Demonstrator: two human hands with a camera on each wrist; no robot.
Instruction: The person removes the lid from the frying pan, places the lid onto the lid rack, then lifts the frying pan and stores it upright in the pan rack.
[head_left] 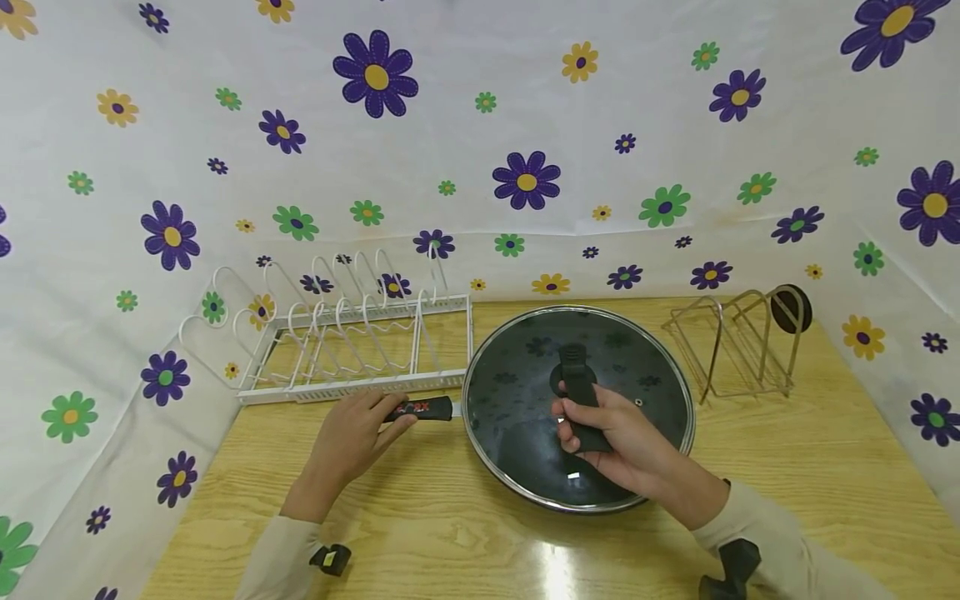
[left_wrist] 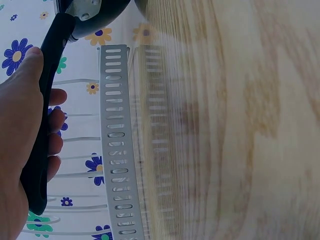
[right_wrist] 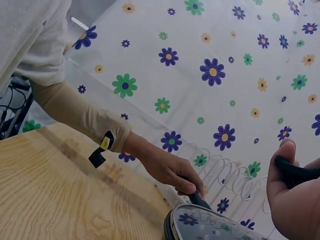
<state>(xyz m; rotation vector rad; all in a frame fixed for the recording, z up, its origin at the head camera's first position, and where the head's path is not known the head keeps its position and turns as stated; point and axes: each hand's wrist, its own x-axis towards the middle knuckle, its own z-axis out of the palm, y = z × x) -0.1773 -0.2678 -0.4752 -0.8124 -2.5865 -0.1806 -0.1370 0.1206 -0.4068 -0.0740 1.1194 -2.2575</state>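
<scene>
In the head view, a large pan lies on the wooden table under a dark glass lid (head_left: 517, 367) with a metal rim. My left hand (head_left: 352, 437) grips the pan's black handle (head_left: 427, 408), which points left. The left wrist view shows the fingers curled round this handle, with part of the pan (left_wrist: 107, 15) at the top. My right hand (head_left: 622, 433) grips the lid's tall black handle (head_left: 576, 379), thumb on one side and fingers curled round it. The right wrist view catches this lid handle (right_wrist: 295, 172) only partly. The lid covers the pan's inside.
A white wire rack (head_left: 352, 387) with several looped dividers stands behind the left hand. To the right of the lid is a smaller metal wire rack (head_left: 717, 342), with a black round thing (head_left: 797, 308) at its far end. A flower-patterned sheet (head_left: 450, 133) hangs behind the table.
</scene>
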